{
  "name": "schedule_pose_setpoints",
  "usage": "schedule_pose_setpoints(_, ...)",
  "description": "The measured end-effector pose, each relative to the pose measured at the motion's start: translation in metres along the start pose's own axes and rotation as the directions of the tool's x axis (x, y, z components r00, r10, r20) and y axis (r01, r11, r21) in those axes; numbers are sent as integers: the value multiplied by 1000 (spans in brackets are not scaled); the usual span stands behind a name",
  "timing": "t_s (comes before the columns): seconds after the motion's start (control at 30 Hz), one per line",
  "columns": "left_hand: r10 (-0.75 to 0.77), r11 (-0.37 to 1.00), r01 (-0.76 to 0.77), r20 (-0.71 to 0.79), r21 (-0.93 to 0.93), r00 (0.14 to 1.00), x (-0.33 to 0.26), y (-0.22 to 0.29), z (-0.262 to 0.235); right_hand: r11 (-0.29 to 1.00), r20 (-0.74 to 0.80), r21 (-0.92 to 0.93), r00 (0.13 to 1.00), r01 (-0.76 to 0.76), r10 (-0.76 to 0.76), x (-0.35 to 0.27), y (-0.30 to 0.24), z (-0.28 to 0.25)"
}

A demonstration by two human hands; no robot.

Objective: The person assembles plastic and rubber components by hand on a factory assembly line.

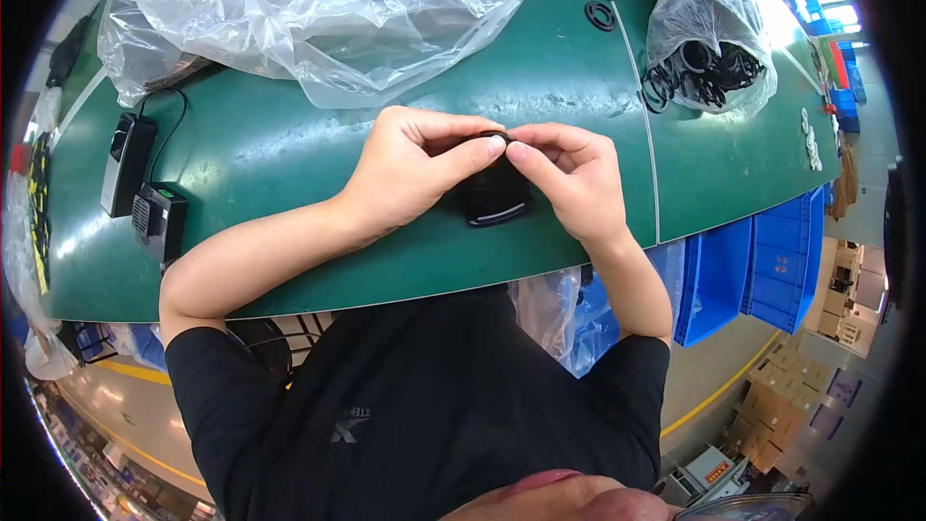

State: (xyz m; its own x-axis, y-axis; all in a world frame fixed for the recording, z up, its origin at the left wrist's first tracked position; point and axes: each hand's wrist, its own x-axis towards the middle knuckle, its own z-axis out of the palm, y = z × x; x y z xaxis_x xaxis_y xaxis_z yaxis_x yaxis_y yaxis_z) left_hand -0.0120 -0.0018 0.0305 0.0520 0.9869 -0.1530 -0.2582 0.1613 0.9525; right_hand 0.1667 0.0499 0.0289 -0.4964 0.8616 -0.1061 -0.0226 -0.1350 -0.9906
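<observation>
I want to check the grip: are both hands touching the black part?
Touching: the head view shows the left hand and right hand both pinching the black part at its far end.

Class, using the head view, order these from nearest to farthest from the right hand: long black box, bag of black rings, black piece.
1. Black piece: just left of the right hand.
2. Bag of black rings: up and right.
3. Long black box: far left.

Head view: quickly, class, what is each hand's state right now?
Left hand: closed, thumb and fingers pinching the top of the glossy black part.
Right hand: closed, pinching the same part's top.
</observation>
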Motion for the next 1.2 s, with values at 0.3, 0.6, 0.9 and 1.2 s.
schedule_pose_setpoints(0.3, -21, 998, 19, 35, 61, 999, 2, -2, -5, 987, 22, -145, 997, 72, -69, -2, 7, 0)
schedule_pose_setpoints(0.6, -44, 998, 43, 30, 38, 999, 5, -4, -5, 994, 10, -111, 1000, 5, -4, 0, 2, 2)
schedule_pose_setpoints(0.9, -140, 979, 156, 127, -131, 982, 3, -1, 1, 993, -30, -120, 999, 19, -22, 0, -3, -4)
schedule_pose_setpoints(1.2, -97, 993, 113, 261, -45, 961, 6, -8, -8, 996, -96, 3, 991, 93, -92, 1, -7, -10)
